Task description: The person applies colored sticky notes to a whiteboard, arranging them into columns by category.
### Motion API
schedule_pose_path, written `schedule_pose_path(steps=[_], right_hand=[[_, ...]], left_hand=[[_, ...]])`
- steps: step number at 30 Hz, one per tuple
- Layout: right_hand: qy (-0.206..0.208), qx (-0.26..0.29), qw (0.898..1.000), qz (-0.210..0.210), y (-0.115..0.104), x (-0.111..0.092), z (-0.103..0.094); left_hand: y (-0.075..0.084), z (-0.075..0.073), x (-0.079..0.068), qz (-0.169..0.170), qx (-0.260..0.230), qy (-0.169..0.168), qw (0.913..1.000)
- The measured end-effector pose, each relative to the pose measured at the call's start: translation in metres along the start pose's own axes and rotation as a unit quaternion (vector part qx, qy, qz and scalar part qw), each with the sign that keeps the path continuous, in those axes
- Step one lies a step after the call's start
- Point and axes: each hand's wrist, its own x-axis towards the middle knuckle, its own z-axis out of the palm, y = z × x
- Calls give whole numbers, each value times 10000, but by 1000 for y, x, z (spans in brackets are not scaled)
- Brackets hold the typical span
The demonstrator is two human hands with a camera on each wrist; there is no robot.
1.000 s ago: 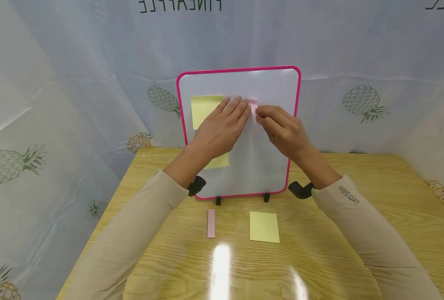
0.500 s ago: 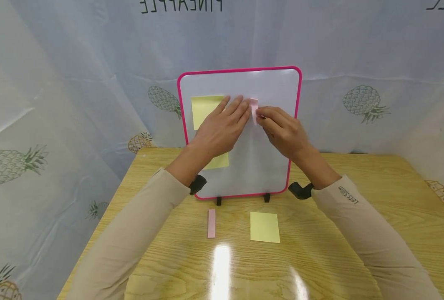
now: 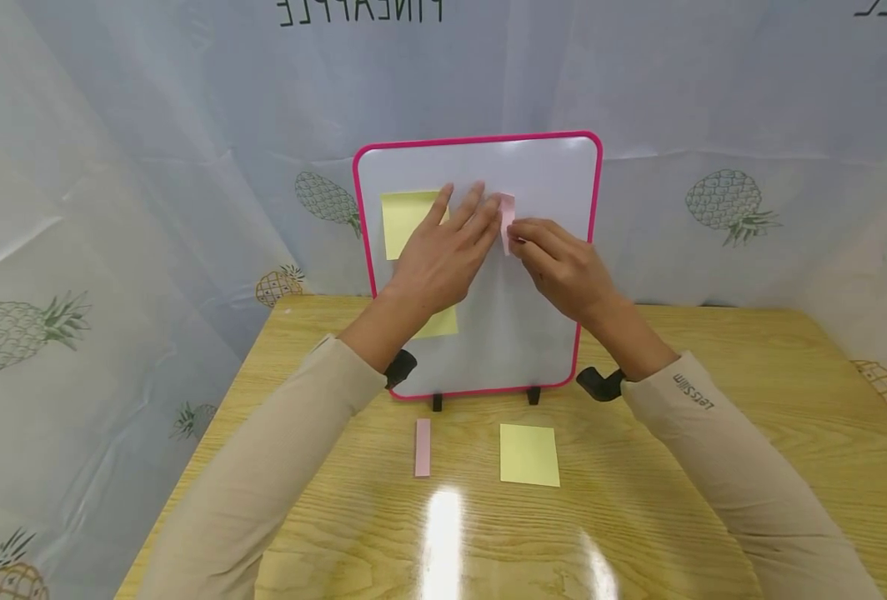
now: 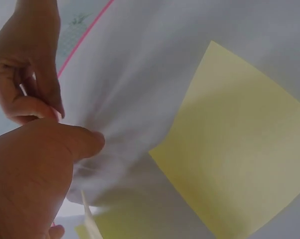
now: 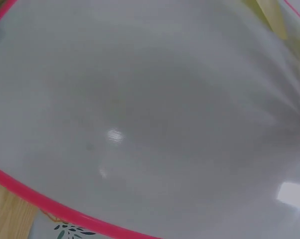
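Observation:
A small whiteboard with a pink frame stands upright on the table. My left hand lies against its upper middle, fingers extended, with fingertips at the left edge of a narrow pink sticky note. Between thumb and fingers, my right hand pinches the lower part of that pink strip. A yellow sticky note on the board's upper left is partly covered by the left hand. Another yellow sticky note is stuck lower on the left side. In the right wrist view mostly bare whiteboard shows.
On the wooden table, in front of the board, lie a second pink strip and a yellow square note. Two black feet support the board, one being the right foot. A pineapple-print curtain hangs behind.
My left fingers have shifted slightly upward and spread a little. The right hand has slipped a little down and left along the pink strip, more of which now shows.

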Motion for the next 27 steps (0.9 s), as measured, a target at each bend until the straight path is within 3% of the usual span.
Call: schedule_pose_path(steps=[8, 20, 27], right_hand=[[-555, -311, 9980, -6, 1, -6, 3], [-509, -1014, 9933, 199, 12, -6, 2], [-1095, -1415, 9838, 48, 17, -2, -4]], left_hand=[[-2, 0, 0, -95, 228, -167, 9996], [-5, 0, 0, -125, 484, -69, 9987], [-6, 2, -1, -94, 582, 125, 9982]])
